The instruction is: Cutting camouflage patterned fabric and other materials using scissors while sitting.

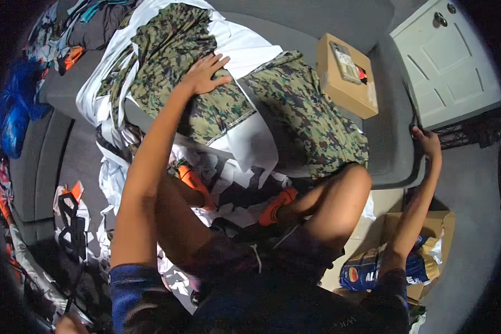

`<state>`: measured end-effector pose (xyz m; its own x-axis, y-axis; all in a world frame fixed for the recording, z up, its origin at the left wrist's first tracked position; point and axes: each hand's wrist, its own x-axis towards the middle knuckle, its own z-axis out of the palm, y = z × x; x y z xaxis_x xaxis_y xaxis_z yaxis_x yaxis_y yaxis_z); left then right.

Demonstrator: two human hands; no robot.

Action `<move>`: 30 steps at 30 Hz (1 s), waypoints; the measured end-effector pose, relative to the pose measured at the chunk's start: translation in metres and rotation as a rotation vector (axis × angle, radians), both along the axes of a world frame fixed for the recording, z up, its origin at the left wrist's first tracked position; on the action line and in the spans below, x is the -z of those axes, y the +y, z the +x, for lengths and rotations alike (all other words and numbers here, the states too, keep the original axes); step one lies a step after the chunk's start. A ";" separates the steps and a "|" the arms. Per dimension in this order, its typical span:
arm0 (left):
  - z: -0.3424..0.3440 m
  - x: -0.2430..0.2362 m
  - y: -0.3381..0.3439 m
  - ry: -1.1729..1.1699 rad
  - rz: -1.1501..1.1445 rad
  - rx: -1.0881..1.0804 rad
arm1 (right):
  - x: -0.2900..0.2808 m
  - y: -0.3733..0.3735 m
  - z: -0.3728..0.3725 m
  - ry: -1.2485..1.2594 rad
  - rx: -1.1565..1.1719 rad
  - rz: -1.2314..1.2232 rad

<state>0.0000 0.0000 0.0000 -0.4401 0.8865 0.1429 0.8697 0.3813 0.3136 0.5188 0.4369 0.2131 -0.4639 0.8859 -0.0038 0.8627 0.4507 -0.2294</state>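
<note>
Under & round L hand: grey sofa. Directly beneath L hand: camo fabric, spread out, w/ 2nd camo piece just to its R, btwn hands. Just beyond L hand: white cloth. Farther off, to L of R hand: cardboard box. Laid flat on camo: L hand, fingers splayed, gripping nothing. In R hand, clenched round one end: dark scissors-like tool.

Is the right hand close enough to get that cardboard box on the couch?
Probably yes: the right hand is beside the couch, and mostly bare couch shows between it and the cardboard box. But it seems to hold a dark tool, maybe scissors, so it might have to put that down first.
</note>
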 end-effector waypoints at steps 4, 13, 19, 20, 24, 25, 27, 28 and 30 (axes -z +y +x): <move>0.002 -0.009 -0.032 0.065 -0.091 -0.056 | 0.000 -0.043 -0.020 -0.014 0.072 0.276; 0.010 -0.009 -0.026 0.083 -0.159 -0.214 | 0.140 -0.297 -0.140 0.730 -0.480 -0.076; 0.006 0.001 -0.008 0.121 -0.179 -0.335 | 0.272 -0.404 -0.153 0.555 -0.142 -0.425; 0.005 0.003 -0.011 0.128 -0.169 -0.336 | 0.288 -0.411 -0.153 0.601 -0.169 -0.403; -0.006 0.002 -0.003 0.124 -0.184 -0.284 | 0.305 -0.401 -0.174 0.968 -0.096 -1.118; -0.011 0.001 -0.003 0.148 -0.167 -0.299 | 0.292 -0.390 -0.173 0.855 -0.156 -1.122; -0.024 0.000 -0.008 0.150 -0.175 -0.262 | 0.253 -0.360 -0.165 0.639 -0.326 -0.905; -0.026 0.001 -0.009 0.146 -0.179 -0.244 | 0.233 -0.347 -0.162 0.630 -0.373 -0.809; -0.031 0.003 -0.009 0.127 -0.172 -0.212 | 0.194 -0.314 -0.151 0.659 -0.325 -0.772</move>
<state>-0.0307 -0.0089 -0.0028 -0.6066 0.7924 0.0641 0.7929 0.5970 0.1225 0.3675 0.1229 0.0187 -0.7931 0.5840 -0.1733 0.3282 0.1699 -0.9292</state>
